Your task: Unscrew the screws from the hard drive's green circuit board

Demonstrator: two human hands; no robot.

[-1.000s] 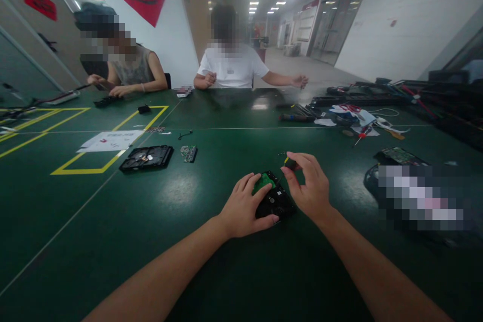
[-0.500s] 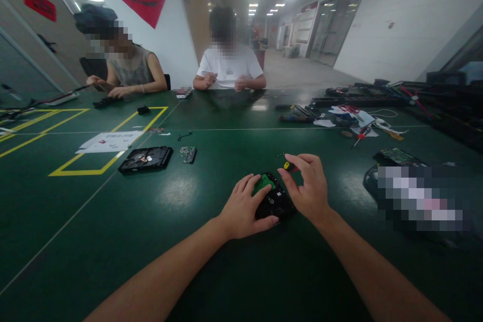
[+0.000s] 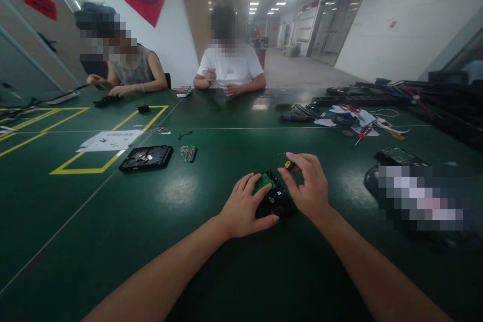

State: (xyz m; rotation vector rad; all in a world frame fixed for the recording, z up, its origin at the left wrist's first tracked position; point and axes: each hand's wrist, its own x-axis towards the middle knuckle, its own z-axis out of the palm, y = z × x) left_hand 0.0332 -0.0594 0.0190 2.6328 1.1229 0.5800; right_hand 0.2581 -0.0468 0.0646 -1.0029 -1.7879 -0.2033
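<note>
The left hand (image 3: pixel 245 206) is laid spread over the hard drive (image 3: pixel 282 204), with fingers resting across its green circuit board (image 3: pixel 268 179) and the thumb at its near edge. By the right hand (image 3: pixel 311 186), a screwdriver (image 3: pixel 289 165) is pinched between thumb and fingers, its shaft led down toward the drive's one-o'clock corner; whether the tip is seated cannot be told. The two hands are kept apart, either side of that corner.

The yellow end of the handle, shown a second ago only as a thin stripe, has been brought into fuller view, while drive and left hand have been left in place. A turn of the tool at the same spot is suggested, with the drive kept steady; no part is seen lifted.

Beyond the drive, just past twelve o'clock, small screws (image 3: pixel 281 154) are scattered. At ten o'clock a loose circuit board (image 3: pixel 187 153) and, farther out, an opened drive casing (image 3: pixel 146 158) are set down. A red-handled screwdriver (image 3: pixel 363 134) is left at two o'clock. At eleven, the hands of a white-shirted co-worker (image 3: pixel 232 68) have been drawn in.
</note>
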